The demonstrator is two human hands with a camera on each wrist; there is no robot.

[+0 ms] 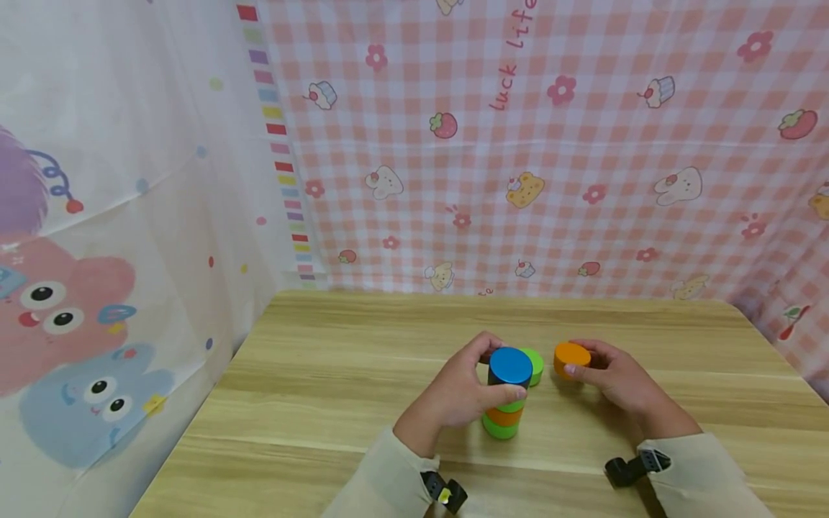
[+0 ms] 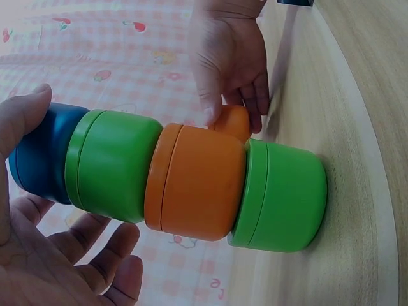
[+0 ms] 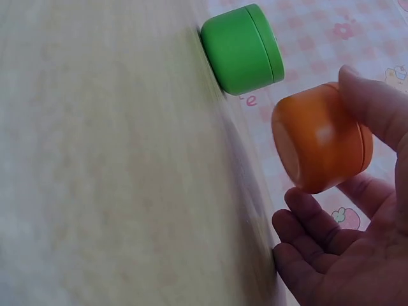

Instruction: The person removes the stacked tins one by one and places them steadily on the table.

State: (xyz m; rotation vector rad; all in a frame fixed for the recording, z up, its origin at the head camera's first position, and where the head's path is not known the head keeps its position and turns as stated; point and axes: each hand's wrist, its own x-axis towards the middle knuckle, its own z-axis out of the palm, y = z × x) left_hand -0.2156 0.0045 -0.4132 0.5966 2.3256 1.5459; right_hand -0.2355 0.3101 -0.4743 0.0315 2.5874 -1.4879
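Note:
My left hand point(image 1: 456, 396) grips a blue tin point(image 1: 510, 367), thumb on the near side and fingers behind it. That tin tops an upright stack: under it come a green tin point(image 2: 118, 167), an orange tin point(image 2: 203, 182) and, on the table, another green tin point(image 2: 287, 196). To the right, my right hand point(image 1: 624, 381) holds a second orange tin point(image 3: 319, 140) between thumb and fingers, lifted off the table in the right wrist view. One more green tin point(image 3: 241, 51) stands on the table just behind the stack, partly hidden by the blue tin in the head view.
The wood-grain table point(image 1: 311, 360) reaches back to a pink checked cloth point(image 1: 401, 158) hanging behind it. A white cloth with cartoon figures point(image 1: 214, 194) hangs along the left side. Black straps with small devices point(image 1: 631, 471) sit at the wrists.

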